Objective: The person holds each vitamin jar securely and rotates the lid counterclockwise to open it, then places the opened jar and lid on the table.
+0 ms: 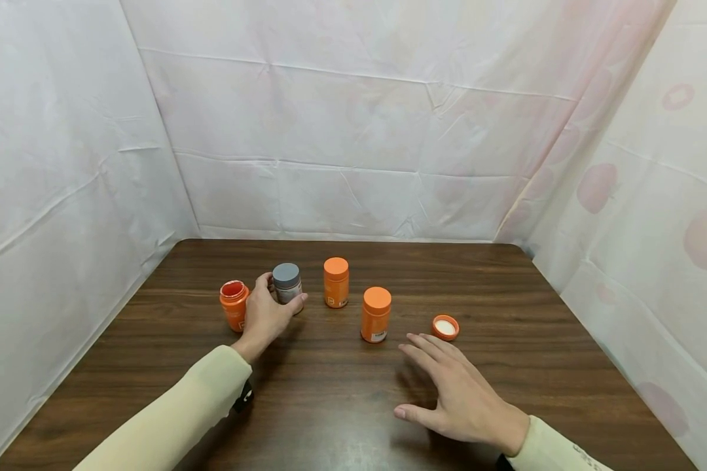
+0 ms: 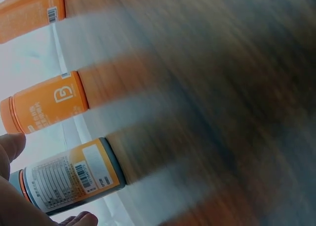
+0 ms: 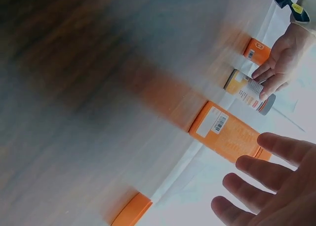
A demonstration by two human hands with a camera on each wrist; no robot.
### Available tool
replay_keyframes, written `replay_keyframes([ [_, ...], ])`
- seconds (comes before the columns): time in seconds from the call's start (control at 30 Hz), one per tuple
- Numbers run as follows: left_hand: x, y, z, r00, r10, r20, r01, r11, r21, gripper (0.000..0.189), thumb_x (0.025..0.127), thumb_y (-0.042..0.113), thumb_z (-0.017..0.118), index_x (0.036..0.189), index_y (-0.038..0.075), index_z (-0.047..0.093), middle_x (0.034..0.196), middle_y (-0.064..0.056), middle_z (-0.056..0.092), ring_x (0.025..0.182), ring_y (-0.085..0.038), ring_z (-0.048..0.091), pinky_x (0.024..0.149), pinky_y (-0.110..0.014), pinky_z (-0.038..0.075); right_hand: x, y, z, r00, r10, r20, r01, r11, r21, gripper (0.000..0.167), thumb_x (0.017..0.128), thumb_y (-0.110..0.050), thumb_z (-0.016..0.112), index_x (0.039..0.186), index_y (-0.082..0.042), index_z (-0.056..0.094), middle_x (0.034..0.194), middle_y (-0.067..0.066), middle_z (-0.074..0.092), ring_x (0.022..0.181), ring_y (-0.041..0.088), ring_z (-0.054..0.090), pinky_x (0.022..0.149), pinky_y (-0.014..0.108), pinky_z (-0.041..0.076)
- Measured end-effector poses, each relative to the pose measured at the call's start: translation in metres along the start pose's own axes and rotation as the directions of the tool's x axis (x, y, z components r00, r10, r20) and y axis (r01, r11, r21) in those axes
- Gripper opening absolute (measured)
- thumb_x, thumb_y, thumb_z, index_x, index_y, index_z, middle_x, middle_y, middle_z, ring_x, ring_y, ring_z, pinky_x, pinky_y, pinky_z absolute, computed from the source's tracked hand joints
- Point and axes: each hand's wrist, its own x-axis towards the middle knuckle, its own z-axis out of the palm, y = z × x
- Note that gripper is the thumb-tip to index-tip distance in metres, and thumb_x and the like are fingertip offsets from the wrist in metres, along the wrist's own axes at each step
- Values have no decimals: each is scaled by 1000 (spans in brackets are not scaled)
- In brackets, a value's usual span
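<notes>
My left hand (image 1: pixel 266 318) reaches around a grey-capped bottle (image 1: pixel 286 282), thumb on one side and fingers on the other. In the left wrist view, gaps show between the thumb and this bottle (image 2: pixel 74 176), which stands upright on the table. Beside that hand is an uncapped orange bottle (image 1: pixel 234 306), its red mouth uncovered. My right hand (image 1: pixel 456 389) hovers with fingers spread, holding nothing, just in front of an orange lid (image 1: pixel 445 328) lying white inside up. Left of the lid stands a capped orange bottle (image 1: pixel 376 315); a second capped orange bottle (image 1: pixel 336 282) is farther back.
The dark wood-grain table (image 1: pixel 324 405) carries all these things. A pale sheet (image 1: pixel 342 131) hangs behind it, with further sheeting along the left and right sides.
</notes>
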Motion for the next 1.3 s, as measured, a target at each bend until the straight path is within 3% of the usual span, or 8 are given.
replay_keyframes([
  [0.6,6,-4,7,998,-62,28,63,997,-34,85,89,36,81,152,0,36,147,-24,51,136,-38,50,112,-52,39,-1,0,3,1000,-14,-4,14,1000,-6,86,79,-67,78,149,-23,53,157,-2,44,142,34,43,110,57,37],
  [0.97,11,-7,5,998,-47,30,48,998,-28,63,93,31,78,143,3,51,136,-20,61,127,-36,58,106,-51,45,-2,1,3,1000,-1,-4,1,1000,-6,85,79,-67,78,149,-24,53,156,-2,46,143,31,43,110,57,38],
  [1.3,2,-1,0,999,-24,31,25,999,-48,64,92,32,79,144,4,52,136,-20,62,126,-35,59,104,-50,47,-3,4,4,1000,11,3,-11,1000,-12,86,80,-69,76,149,-24,53,157,-2,45,143,30,43,110,56,38],
])
